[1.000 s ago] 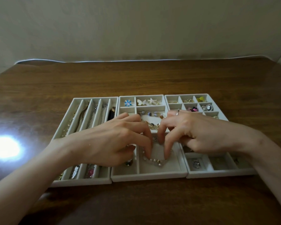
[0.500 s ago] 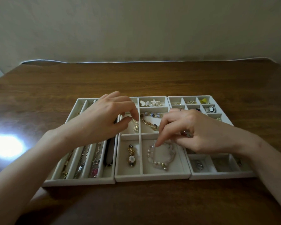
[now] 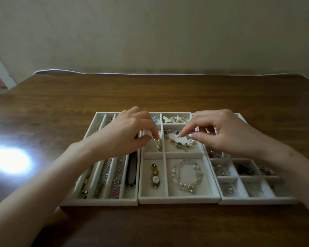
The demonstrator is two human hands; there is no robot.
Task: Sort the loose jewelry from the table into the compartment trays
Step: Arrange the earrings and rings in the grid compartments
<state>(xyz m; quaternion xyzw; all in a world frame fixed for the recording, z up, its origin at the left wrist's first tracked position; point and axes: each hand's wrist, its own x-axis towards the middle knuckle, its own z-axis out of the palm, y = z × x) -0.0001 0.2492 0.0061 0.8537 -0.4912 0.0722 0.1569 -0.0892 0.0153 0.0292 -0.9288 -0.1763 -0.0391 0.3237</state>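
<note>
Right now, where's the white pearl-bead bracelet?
Head view: the white pearl-bead bracelet lies in the near-right compartment of the middle white tray, just right of the gold pendant with a white flower and nearer the camera than the multicoloured bead bracelet.

slot tray (image 3: 100, 202) left | middle tray (image 3: 178, 199) centre | grid tray (image 3: 257, 200) right | on table (image 3: 150, 93)

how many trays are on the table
3, side by side in a row: left tray, middle tray, right tray. No fourth shows.
</note>
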